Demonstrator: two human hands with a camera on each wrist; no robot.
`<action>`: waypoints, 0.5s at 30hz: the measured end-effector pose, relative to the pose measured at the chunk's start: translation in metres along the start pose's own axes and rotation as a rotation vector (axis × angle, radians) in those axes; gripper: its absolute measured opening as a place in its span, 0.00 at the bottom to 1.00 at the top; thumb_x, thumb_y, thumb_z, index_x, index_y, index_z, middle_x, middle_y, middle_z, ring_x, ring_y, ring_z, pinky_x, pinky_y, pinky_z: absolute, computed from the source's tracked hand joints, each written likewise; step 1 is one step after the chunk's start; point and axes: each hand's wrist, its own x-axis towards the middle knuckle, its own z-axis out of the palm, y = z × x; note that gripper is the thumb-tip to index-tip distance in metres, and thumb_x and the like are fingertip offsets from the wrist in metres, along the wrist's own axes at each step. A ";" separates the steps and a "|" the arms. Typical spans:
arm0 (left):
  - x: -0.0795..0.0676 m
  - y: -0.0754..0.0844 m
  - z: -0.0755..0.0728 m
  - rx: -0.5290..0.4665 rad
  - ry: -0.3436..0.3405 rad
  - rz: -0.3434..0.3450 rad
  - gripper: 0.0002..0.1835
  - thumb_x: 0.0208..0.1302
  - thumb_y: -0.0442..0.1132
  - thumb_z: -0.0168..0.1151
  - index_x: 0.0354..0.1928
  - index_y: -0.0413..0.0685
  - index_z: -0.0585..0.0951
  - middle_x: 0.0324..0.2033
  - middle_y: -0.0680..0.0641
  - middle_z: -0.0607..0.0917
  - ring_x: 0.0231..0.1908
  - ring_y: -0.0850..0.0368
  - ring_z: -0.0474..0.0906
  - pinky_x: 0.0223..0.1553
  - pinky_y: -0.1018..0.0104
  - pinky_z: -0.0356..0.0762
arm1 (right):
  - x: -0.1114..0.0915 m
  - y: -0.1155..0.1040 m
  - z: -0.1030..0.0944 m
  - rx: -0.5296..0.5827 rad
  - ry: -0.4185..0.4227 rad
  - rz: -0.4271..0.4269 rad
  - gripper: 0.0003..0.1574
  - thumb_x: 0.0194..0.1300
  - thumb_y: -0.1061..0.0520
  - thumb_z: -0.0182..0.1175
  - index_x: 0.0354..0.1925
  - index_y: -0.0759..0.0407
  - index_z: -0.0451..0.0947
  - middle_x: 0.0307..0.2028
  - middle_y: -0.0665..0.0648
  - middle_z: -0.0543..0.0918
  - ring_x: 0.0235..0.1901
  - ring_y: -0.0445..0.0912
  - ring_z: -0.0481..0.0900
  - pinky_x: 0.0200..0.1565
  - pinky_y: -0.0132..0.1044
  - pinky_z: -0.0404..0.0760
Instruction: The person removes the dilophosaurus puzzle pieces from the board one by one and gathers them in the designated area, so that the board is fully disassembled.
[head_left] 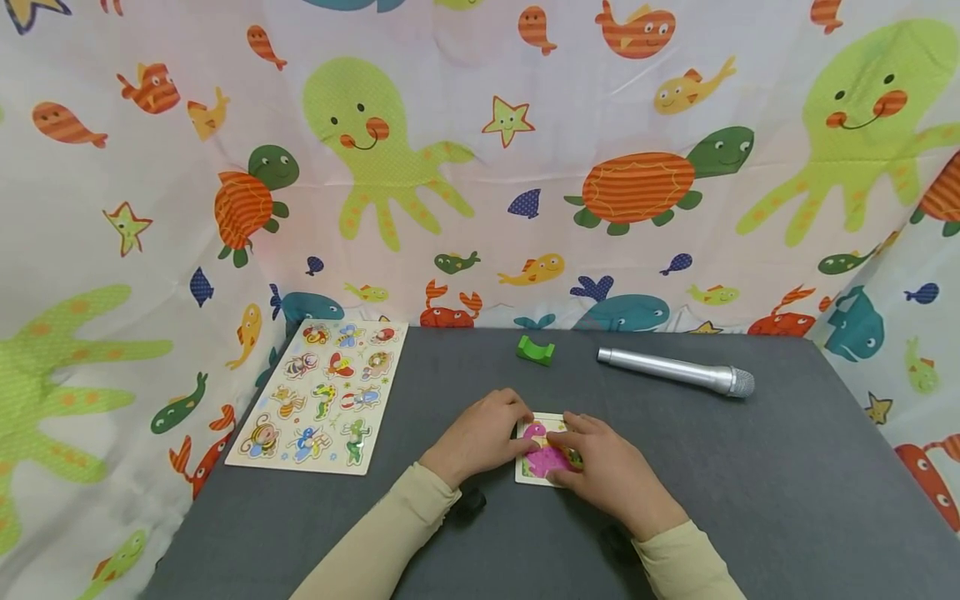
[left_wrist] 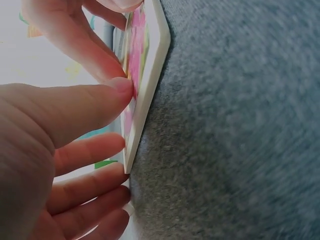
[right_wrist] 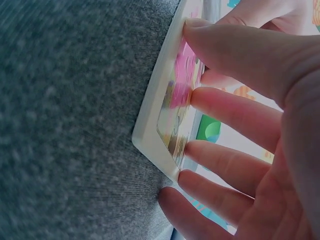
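Note:
A small square picture puzzle with a pink dinosaur and a white frame lies flat on the dark grey table, between both hands. My left hand is at its left side; in the left wrist view the thumb rests on the picture and the other fingers reach out straight past the edge. From the right, my right hand spreads over the puzzle and hides its right part. In the right wrist view its thumb touches the near frame, while relaxed fingertips press on the picture and far border.
On the left lies a white wooden puzzle board with several insect pieces. A green curved block and a silver microphone lie near the back edge. A sea-animal curtain hangs behind and beside the table.

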 end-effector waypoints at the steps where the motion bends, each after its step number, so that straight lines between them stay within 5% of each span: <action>1: 0.000 0.000 0.000 0.002 0.003 0.003 0.23 0.69 0.60 0.73 0.57 0.54 0.89 0.56 0.50 0.85 0.57 0.55 0.82 0.65 0.56 0.83 | 0.000 0.000 0.000 0.000 0.000 0.000 0.34 0.62 0.42 0.80 0.63 0.49 0.88 0.73 0.64 0.79 0.74 0.64 0.76 0.67 0.65 0.79; 15: 0.004 -0.001 0.005 0.025 0.026 0.006 0.22 0.70 0.58 0.73 0.56 0.52 0.87 0.56 0.49 0.83 0.55 0.55 0.79 0.65 0.57 0.81 | -0.002 -0.001 -0.001 -0.001 0.005 0.002 0.34 0.62 0.41 0.80 0.63 0.50 0.88 0.72 0.64 0.80 0.73 0.64 0.76 0.67 0.64 0.80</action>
